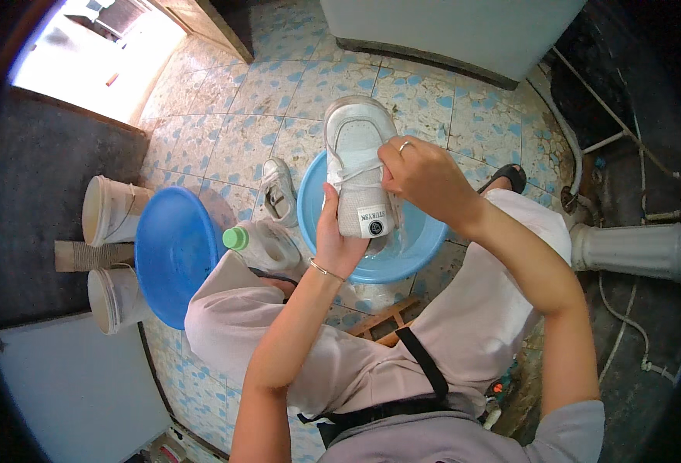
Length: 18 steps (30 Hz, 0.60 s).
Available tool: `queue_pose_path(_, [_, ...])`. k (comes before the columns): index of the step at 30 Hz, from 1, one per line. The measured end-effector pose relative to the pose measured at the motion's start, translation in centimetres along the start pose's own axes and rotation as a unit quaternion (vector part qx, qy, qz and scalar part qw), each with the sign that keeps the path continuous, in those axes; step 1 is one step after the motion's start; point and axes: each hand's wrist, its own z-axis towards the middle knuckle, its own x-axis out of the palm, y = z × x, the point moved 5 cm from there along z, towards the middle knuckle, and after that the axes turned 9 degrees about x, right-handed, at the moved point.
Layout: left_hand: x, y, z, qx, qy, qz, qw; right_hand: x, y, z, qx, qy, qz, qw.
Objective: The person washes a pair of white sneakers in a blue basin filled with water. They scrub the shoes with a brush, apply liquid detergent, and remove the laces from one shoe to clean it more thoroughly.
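Observation:
A white sneaker [358, 139] is held up over a light blue basin [307, 224], its toe pointing away from me and its tongue with a white label toward me. My left hand [340, 238] grips the shoe at its heel end, thumb along the left side. At the right side of the shoe, my right hand [425, 174] has its fingers pinched together at the white shoelace [362, 172]. Some clear water shows in the basin, partly hidden beneath the shoe and hands. A second white sneaker [280, 194] lies on the floor left of the basin.
A whitish bottle [272, 245] with a green cap stands by my left knee. Further left, a darker blue basin [172, 255] leans on edge beside two white buckets [109, 212]. A white pedestal [634, 251] and pipes line the right. Part of a wooden stool [387, 320] shows below me.

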Motion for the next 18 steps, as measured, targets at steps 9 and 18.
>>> queue_pose_path(9, [0.0, -1.1, 0.0, 0.014, 0.006, 0.073, 0.997, -1.2, -1.0, 0.9, -0.047, 0.014, 0.082, 0.995])
queue_pose_path(18, [1.6, -2.3, -0.5, 0.022, 0.12, -0.084, 0.989, -1.9, -1.4, 1.1, 0.191, 0.075, 0.431, 0.879])
